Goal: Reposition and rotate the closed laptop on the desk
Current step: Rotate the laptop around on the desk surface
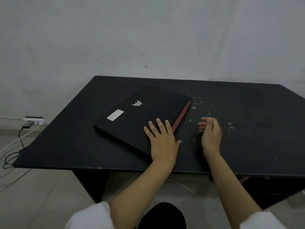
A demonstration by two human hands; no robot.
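Observation:
A closed black laptop (140, 116) with a silver logo, a pale sticker and a red back edge lies skewed on the black desk (239, 129), left of the middle. My left hand (160, 140) rests flat on the laptop's near right corner, fingers spread, thumb down past the corner on the desk side. My right hand (210, 133) hovers just right of the laptop over the desk, fingers loosely curled and apart from the laptop, holding nothing.
Pale flecks and scratches (203, 109) mark the desk right of the laptop. A power strip with a plugged adapter (33, 121) and looping cables (13, 154) lie on the floor at the left. A grey wall stands behind the desk.

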